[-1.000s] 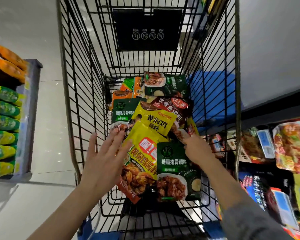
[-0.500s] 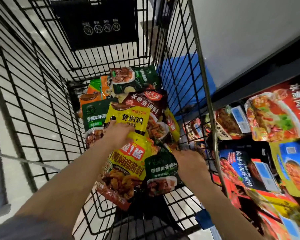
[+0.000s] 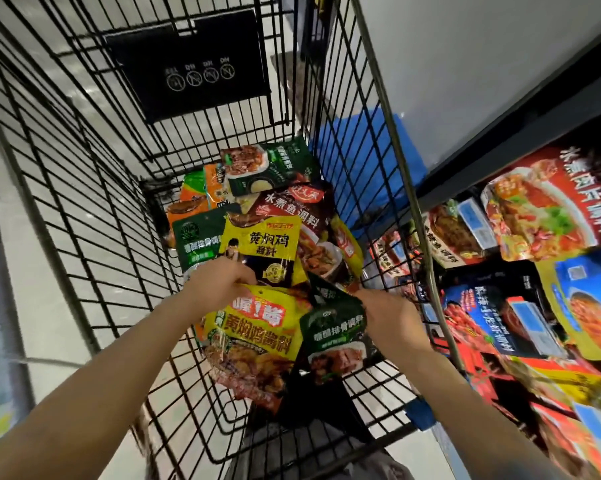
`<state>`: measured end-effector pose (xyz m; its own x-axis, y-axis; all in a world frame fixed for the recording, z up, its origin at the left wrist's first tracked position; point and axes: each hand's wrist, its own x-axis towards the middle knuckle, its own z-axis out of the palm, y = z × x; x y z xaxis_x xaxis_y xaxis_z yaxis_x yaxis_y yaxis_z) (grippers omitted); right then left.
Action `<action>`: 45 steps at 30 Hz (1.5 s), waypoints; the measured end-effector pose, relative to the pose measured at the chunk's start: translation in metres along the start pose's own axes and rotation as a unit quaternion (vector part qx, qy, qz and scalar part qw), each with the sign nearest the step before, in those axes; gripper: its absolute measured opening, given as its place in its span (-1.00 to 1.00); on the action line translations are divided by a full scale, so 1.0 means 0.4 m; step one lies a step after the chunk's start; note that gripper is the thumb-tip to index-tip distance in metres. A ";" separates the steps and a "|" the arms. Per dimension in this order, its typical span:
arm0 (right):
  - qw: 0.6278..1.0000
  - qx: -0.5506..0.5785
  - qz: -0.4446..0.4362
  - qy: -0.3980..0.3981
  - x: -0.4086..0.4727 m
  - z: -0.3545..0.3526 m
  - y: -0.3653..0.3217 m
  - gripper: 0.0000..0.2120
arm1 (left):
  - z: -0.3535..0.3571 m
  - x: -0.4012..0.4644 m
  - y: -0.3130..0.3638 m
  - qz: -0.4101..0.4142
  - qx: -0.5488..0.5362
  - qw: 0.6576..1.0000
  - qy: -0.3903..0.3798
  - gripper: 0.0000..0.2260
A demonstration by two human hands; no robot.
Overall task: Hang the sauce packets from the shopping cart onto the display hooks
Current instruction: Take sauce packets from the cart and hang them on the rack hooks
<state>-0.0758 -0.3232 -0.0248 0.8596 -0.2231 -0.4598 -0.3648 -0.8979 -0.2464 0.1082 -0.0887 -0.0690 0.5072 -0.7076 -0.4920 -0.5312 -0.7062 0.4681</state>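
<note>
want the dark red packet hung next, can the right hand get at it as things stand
Probably yes, once it frees up. The dark red packet lies near the top of the pile in the cart, only its lower left edge under a yellow packet. But the right hand is gripping a green packet.

Black wire shopping cart [image 3: 94,188], with a black placard [image 3: 191,64] bearing white round symbols. Yellow sauce packet [image 3: 257,327] with red label and red lettering, brown food photo below. Dark green packet [image 3: 337,337] with white characters. Yellow-and-black packet [image 3: 261,247]; dark red packet [image 3: 292,209]; orange packet [image 3: 191,199]. Red, blue and yellow packets on the display [image 3: 534,271]. Blue panel [image 3: 361,147] behind the wire.
</note>
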 end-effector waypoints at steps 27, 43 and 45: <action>0.873 0.144 -0.042 0.464 -0.507 -0.603 0.037 -0.86 | -0.467 -0.442 0.543 0.232 0.157 0.840 0.465 -0.82; 0.834 0.016 0.024 0.551 -1.045 -0.703 0.141 -0.88 | -0.419 -0.518 0.933 0.465 0.074 0.787 0.399 -0.74; 0.820 0.010 0.049 0.570 -1.098 -0.707 0.146 -0.87 | -0.425 -0.504 0.988 0.503 0.063 0.771 0.385 -0.77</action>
<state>-0.3733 -0.3849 0.4039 0.5982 -0.5139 0.6149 -0.4486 -0.8506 -0.2744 -0.0887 -0.2290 0.3400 0.0215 -0.7346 0.6782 -0.9557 0.1842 0.2298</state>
